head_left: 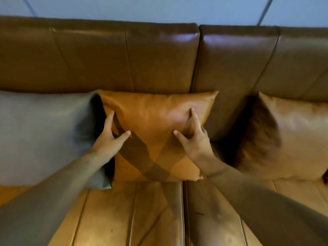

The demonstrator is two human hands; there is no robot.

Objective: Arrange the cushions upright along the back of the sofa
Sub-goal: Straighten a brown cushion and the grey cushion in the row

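Observation:
An orange leather cushion (152, 114) stands upright against the brown sofa back (106, 55), in the middle. My left hand (110, 139) lies on its left side with fingers spread, the index finger along the cushion's left edge. My right hand (193, 137) rests on its right front face, fingers spread and pointing up. Neither hand grips it. A grey cushion (44, 135) leans upright at the left, touching the orange one. A tan cushion (291, 137) stands at the right, apart from it.
The brown leather seat (142, 215) stretches below the cushions, split by a seam near the middle. A pale wall (159, 8) rises behind the sofa back. A gap of bare backrest lies between the orange and tan cushions.

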